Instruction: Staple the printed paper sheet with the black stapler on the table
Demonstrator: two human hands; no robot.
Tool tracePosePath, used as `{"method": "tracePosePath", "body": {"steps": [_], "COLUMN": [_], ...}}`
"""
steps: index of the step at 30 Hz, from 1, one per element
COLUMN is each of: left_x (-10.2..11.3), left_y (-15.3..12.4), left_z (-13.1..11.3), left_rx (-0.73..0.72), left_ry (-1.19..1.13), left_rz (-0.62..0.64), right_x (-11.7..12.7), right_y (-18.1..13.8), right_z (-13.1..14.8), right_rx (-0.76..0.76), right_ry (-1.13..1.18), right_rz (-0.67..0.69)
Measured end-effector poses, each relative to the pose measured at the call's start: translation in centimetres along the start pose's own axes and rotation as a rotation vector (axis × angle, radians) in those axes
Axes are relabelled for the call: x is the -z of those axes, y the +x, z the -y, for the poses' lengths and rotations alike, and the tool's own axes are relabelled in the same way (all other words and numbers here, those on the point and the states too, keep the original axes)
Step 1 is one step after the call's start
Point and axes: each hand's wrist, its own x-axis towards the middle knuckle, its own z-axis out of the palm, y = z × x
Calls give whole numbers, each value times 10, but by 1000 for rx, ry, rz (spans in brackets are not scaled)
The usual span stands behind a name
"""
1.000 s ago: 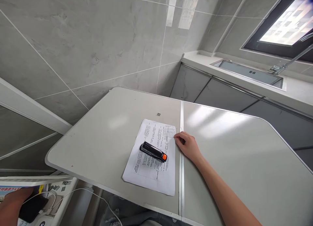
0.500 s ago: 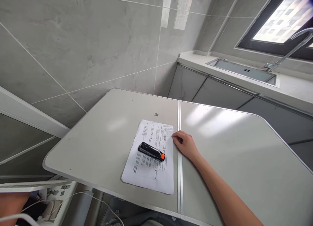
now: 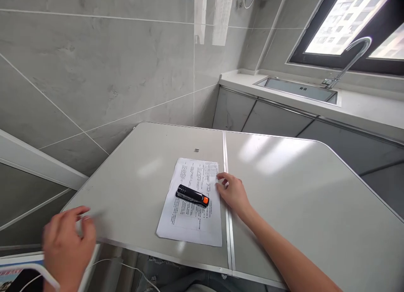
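Observation:
A black stapler [image 3: 192, 195] with an orange end lies on top of printed paper sheets [image 3: 192, 231] on the table. My right hand [image 3: 233, 194] rests at the right edge of the paper, thumb and forefinger apart with their tips touching that edge. My left hand [image 3: 67, 243], slightly blurred, hovers at the table's left front edge. Its fingers are curved and apart, and nothing is in them. Just beyond the paper's far edge lie small strips of staples [image 3: 196, 150].
The pale folding table [image 3: 277, 224] has a metal seam [image 3: 226, 157] running right of the paper. A tiled wall [image 3: 126, 65] stands behind it. At the back right are a counter with a sink [image 3: 296, 90] and a faucet [image 3: 350, 65]. A white cable [image 3: 132, 267] hangs below the table's front edge.
My left hand has come up into view at the table's left edge. My right thumb and forefinger have spread apart at the paper's edge. The camera view has shifted slightly.

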Motion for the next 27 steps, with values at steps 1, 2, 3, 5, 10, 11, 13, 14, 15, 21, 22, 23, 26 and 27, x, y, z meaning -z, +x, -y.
{"method": "tracePosePath", "body": {"steps": [1, 2, 3, 5, 10, 11, 13, 14, 15, 21, 22, 23, 26, 27], "left_x": [-10, -21, -33, -59, -133, -149, -180, -193, -204, -227, -226, -224, -220, -220], "left_y": [4, 10, 17, 36, 92, 101, 112, 113, 113, 87, 84, 81, 76, 74], "left_z": [-13, -27, -43, -77, -150, -160, -176, -182, -186, -191, -191, -191, -195, -197], "left_rx": [-50, -132, -211, -286, -328, -340, -323, -306, -284, -260, -290, -323, -395, -404], "left_ry": [-36, -99, -161, -243, -466, -495, -564, -599, -628, -656, -651, -647, -644, -654], "left_rz": [-27, 10, 72, 183, 381, 407, 464, 514, 553, 488, 483, 480, 497, 508], "right_x": [0, -1, -1, -2, -5, -5, -3, -2, -1, 5, 6, 8, 18, 23], "right_y": [-1, -1, -1, -1, -3, -3, -4, -4, -4, -2, -2, -1, 0, 0], "right_z": [1, 2, 3, 4, 6, 7, 8, 8, 9, 10, 10, 10, 6, 4], "right_rx": [-7, -13, -18, -11, 1, -10, -18, -12, -7, -22, -26, -30, -40, -47], "right_ry": [25, 56, 93, 183, 335, 325, 276, 249, 228, 222, 216, 205, 158, 147], "right_rz": [13, 24, 32, 46, 70, 82, 126, 162, 204, 365, 362, 355, 315, 311]}}
